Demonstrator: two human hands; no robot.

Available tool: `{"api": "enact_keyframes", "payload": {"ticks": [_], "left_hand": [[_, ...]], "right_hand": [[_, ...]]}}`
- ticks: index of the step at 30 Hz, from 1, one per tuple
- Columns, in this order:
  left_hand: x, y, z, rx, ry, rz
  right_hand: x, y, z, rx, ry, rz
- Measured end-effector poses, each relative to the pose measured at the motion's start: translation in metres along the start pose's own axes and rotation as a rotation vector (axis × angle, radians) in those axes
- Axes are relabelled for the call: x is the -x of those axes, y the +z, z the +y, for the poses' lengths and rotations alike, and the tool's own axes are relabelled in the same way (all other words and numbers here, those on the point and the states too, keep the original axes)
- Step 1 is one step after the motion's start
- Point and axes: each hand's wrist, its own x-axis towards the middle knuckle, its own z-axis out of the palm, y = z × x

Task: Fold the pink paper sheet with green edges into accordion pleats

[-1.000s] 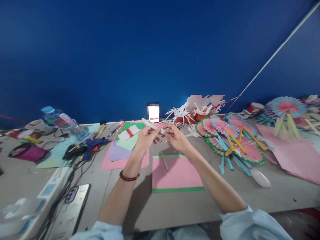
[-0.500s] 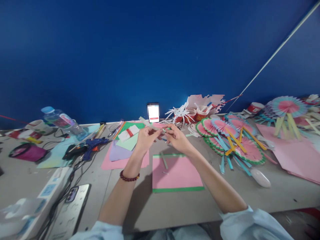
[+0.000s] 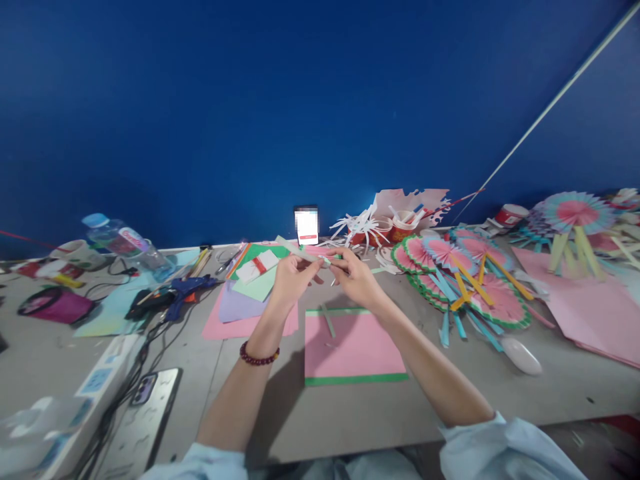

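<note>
Both hands are raised close together over the table, fingers pinched. My left hand (image 3: 293, 277) grips a pale green paper strip (image 3: 295, 249) whose free end sticks up to the left. At the strip's other end my right hand (image 3: 356, 277) pinches it, fingertips almost meeting the left ones. A thin item pokes out beneath the right fingers, too small to name. Below the hands lies a pink paper sheet (image 3: 355, 353) with green bands along its top and bottom edges. Another light green strip (image 3: 329, 320) rests across its upper part.
Left of the sheet are stacked coloured papers (image 3: 240, 307), a blue glue gun (image 3: 187, 290), a bottle (image 3: 125, 240), a power strip (image 3: 95, 393) and a phone (image 3: 145, 420). Folded paper fans (image 3: 460, 267) and a white spoon (image 3: 521, 355) lie right. A lit phone (image 3: 307, 225) leans on the wall.
My fingers have shifted slightly on the strip, and the right hand's grip has turned a little. The strip's free end has tilted slightly. Things on the table have stayed put.
</note>
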Motion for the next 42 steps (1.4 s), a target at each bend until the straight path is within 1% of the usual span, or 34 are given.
{"api": "enact_keyframes", "payload": {"ticks": [4,7,15,20,25,29,37,42], "left_hand": [[-0.0003,0.0002,-0.0001,-0.014,-0.022,0.025],[0.0003,0.0006,-0.0002,0.006,-0.011,0.037],[0.0003,0.0013,-0.0039,0.071,0.043,0.014],[0.0016,0.0014,-0.0003,0.074,0.042,0.023],[0.0034,0.0045,0.0037,0.103,0.022,0.016],[0.0039,0.0059,0.0037,0.115,-0.008,0.026],[0.0038,0.0054,0.0003,0.090,-0.021,0.009],[0.0022,0.0044,-0.0008,0.110,-0.082,0.011]], "right_hand": [[0.0004,0.0001,0.0000,0.001,0.000,0.000],[0.0004,-0.0003,-0.0008,-0.002,0.006,0.010],[-0.0022,-0.0011,0.0025,-0.075,-0.018,-0.036],[-0.0007,-0.0024,0.0008,-0.038,-0.034,-0.027],[-0.0003,-0.0035,-0.0026,0.026,-0.036,0.002],[-0.0009,-0.0035,-0.0027,0.031,-0.018,0.004],[-0.0016,-0.0032,0.0012,0.028,0.000,0.008],[-0.0020,-0.0023,0.0017,0.040,-0.005,0.001]]}}
